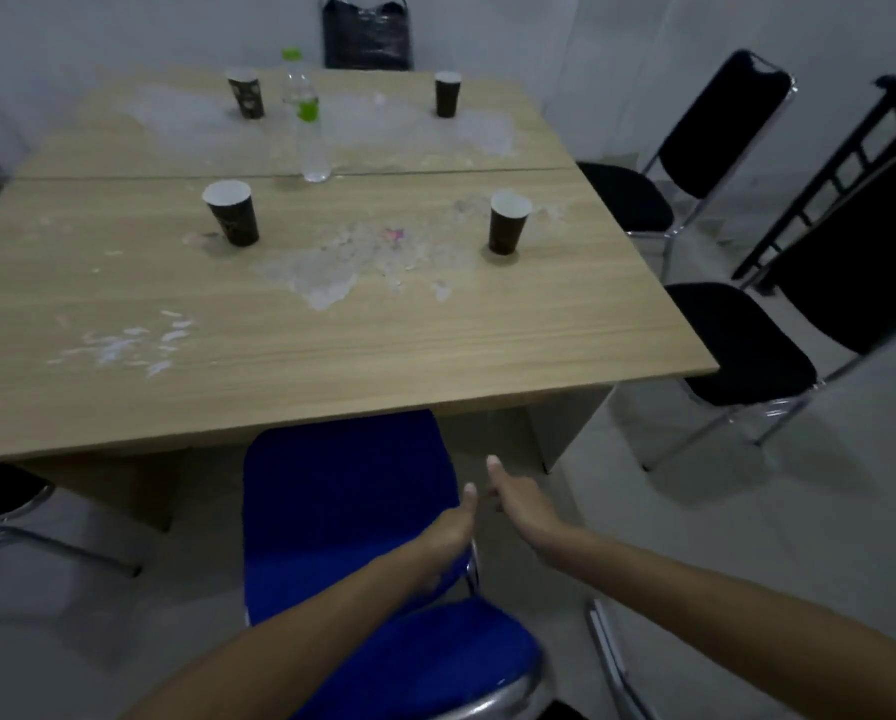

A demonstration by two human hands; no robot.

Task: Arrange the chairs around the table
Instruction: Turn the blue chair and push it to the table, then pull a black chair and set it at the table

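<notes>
At the table (331,366) near edge, blue chair (347,511) tucked partway under, left hand (448,537) gripping its right side, right hand (521,504) released beside it, bare floor (747,537) rightward.

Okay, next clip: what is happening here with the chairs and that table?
A person stands at the near side of a wooden table that carries four paper cups and a water bottle. The left hand rests on the right edge of a blue chair, whose seat front is partly tucked under the table; whether it grips the frame is unclear. The right hand hovers open beside the chair, touching nothing. Two black chairs stand off to the right, away from the table.
</notes>
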